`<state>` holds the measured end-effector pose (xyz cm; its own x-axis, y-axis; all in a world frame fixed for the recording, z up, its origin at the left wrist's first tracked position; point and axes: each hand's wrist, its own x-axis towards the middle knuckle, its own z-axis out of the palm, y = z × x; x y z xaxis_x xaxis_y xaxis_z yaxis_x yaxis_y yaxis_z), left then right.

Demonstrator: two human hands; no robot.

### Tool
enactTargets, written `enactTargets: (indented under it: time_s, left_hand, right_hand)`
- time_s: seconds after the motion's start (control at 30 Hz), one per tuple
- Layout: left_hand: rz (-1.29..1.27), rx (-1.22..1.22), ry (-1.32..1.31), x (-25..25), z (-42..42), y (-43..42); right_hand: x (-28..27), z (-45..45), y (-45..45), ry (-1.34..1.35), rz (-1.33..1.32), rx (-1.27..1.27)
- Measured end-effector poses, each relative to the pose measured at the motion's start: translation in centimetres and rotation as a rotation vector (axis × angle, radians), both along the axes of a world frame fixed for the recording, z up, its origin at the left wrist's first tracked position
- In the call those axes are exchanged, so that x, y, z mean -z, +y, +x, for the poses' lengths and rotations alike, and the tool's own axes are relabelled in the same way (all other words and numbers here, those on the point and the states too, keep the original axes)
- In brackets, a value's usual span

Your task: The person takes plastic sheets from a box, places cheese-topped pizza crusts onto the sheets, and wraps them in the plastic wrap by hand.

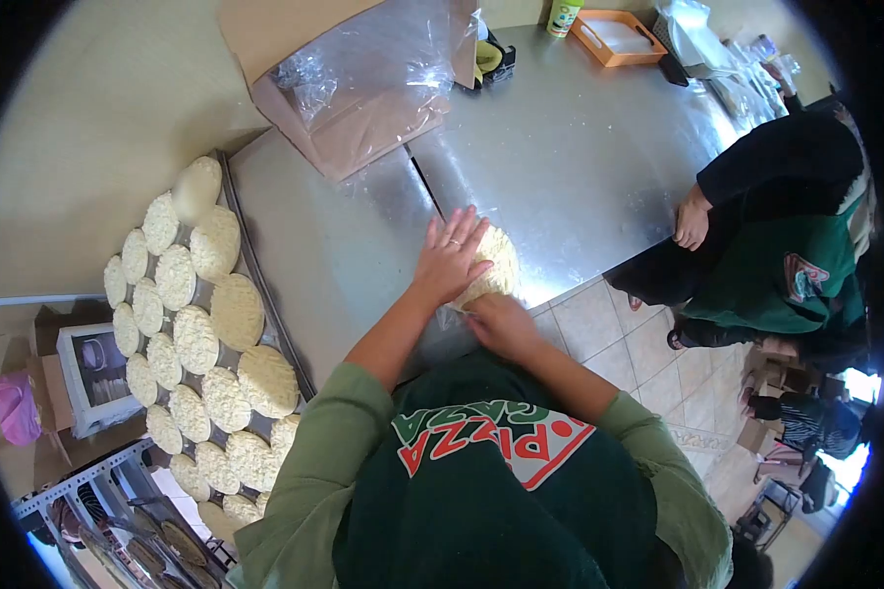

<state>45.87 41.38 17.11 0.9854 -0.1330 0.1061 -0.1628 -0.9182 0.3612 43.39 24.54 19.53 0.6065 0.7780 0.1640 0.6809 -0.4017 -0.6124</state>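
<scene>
A round, pale flat dough base lies at the front edge of the steel table, under and between my hands. My left hand rests on its left side with the fingers spread, a ring on one finger. At the near edge of the dough is my right hand, its fingers curled and partly hidden under or behind the dough. Whether they grip the dough's edge cannot be made out for certain, but they touch it.
Many round dough bases stand in rows at the left. An open cardboard box with plastic is at the back of the steel table. An orange tray lies farther right. A co-worker in a green apron is at the right.
</scene>
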Motion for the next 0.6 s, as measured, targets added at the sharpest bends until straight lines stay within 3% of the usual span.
enactTargets:
  time_s: [0.07,0.13,0.23,0.33,0.37,0.43,0.5,0.57,0.6]
  left_hand:
    - [-0.026,-0.229,-0.013,-1.1,-1.5,0.0]
    - [-0.472,-0.545,-0.007,-0.2,-3.9,0.4]
    - [-0.957,-0.84,-0.017,4.2,-7.2,-0.8]
    - [-1.338,-0.945,0.042,1.6,-7.4,-2.6]
    - [-1.39,-0.938,0.057,0.8,-6.4,-3.1]
    - [-1.501,-0.921,0.086,0.0,-3.7,-4.4]
    - [-1.142,-0.609,0.013,3.6,-1.4,-5.1]
    - [-0.259,-0.483,-0.156,-7.1,0.9,-5.2]
    - [-0.043,-0.448,-0.375,-7.7,1.7,-3.6]
  right_hand:
    - [-0.2,2.6,-1.2,-0.032,0.109,0.138]
    - [0.6,5.6,-1.9,-0.05,0.076,0.46]
    - [3.9,9.3,-1.3,0.761,0.08,0.643]
    - [5.8,9.9,1.1,1.053,0.239,0.448]
    - [6.3,10.2,1.4,0.887,0.189,0.404]
    - [5.9,11.9,0.6,0.828,0.251,0.491]
    - [4.1,14.9,-1.8,0.855,0.316,0.552]
    - [0.8,19.1,-5.8,0.838,0.234,0.597]
    - [3.0,21.5,-8.2,0.81,0.296,0.633]
